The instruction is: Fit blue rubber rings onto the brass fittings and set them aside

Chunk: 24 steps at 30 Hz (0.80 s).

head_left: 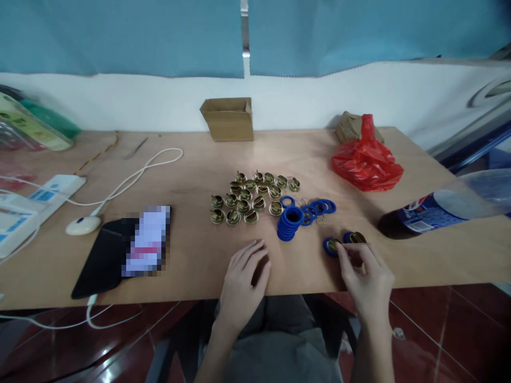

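My right hand [365,274] is at the right front of the table, thumb and forefinger pinched on a small round brass-coloured fitting [332,245] that sits in a blue ring. Just behind those fingers lies a second brass fitting in a blue ring [354,238], partly covered by the hand. My left hand [244,274] rests near the front edge, fingers loosely bent, thumb apart, holding nothing. Beyond it several brass-coloured fittings [244,206] with upright tabs stand in loose rows. A stack of blue rings [290,222] is between the hands, with more loose blue rings [319,207] behind it.
On the right lie a cola bottle [431,210] and a red plastic bag [367,165]. A cardboard box [229,121] stands at the back. To the left are a phone [147,242], a black flat object [99,260], white cables and a power strip [48,199].
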Available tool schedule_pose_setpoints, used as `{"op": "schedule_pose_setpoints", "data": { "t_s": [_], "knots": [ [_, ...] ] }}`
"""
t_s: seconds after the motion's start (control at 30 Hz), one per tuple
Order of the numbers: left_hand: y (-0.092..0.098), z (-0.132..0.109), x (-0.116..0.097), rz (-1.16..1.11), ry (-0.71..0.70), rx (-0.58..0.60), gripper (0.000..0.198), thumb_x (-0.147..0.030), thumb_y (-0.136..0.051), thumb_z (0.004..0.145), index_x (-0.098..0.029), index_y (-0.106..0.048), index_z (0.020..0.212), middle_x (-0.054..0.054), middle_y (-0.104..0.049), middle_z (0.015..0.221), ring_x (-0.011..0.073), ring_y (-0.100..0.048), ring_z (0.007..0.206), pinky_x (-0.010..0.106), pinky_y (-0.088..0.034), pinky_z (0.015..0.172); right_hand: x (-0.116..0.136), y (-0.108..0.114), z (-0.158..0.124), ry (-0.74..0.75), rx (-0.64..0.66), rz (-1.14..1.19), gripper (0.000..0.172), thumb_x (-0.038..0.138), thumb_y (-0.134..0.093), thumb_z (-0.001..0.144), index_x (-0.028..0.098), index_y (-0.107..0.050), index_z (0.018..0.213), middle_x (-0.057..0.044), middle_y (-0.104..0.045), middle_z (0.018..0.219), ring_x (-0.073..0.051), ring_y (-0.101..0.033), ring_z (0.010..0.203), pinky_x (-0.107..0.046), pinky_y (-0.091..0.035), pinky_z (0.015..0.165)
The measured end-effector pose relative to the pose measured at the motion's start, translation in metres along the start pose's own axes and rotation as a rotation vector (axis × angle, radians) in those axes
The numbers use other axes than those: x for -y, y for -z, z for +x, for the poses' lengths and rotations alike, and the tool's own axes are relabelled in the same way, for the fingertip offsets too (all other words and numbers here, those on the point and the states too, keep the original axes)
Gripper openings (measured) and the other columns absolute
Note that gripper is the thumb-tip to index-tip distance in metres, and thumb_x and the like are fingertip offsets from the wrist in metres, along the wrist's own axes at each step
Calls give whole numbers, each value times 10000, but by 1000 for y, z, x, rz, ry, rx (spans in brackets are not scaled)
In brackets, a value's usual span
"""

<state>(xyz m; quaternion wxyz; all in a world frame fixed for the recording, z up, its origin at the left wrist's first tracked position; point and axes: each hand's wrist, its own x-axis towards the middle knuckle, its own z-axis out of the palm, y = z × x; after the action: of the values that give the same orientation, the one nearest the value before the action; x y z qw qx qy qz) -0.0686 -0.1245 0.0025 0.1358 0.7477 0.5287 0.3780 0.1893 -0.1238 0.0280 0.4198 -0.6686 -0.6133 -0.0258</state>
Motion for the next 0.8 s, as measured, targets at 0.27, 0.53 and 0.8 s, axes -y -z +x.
{"op": "schedule_pose_setpoints", "data": {
  "t_s": [0.27, 0.53, 0.8],
  "knots": [
    [0, 1, 0, 3, -3, -13, 236, -177, -603, 974, -232, -670, 1193, 82, -727, 1285, 258, -677, 1226, 477, -577, 1030, 4, -9, -1, -185, -111, -160, 301, 439, -612, 952, 161, -703, 1022, 28, -561, 595, -139, -545, 492, -261, -415, 529],
    [1, 0, 0, -6, 6, 7, 224, -180, -590, 985, -231, -667, 1188, 77, -722, 1290, 250, -663, 1239, 472, -561, 1051, 54, -19, 31, 100, 168, 174, 220, 343, -578, 1003, 210, -658, 1159, -84, -715, 1015, -216, -689, 866, -354, -573, 792],
    [0, 1, -1, -40, 21, 9, 227, -186, -582, 985, -244, -676, 1183, 77, -720, 1291, 253, -666, 1239, 485, -564, 1056, 73, -35, 61, 260, 298, 182, 352, 373, -603, 1007, 214, -587, 1321, -124, -701, 1287, -302, -653, 1203, -511, -515, 1051]
  ]
}}
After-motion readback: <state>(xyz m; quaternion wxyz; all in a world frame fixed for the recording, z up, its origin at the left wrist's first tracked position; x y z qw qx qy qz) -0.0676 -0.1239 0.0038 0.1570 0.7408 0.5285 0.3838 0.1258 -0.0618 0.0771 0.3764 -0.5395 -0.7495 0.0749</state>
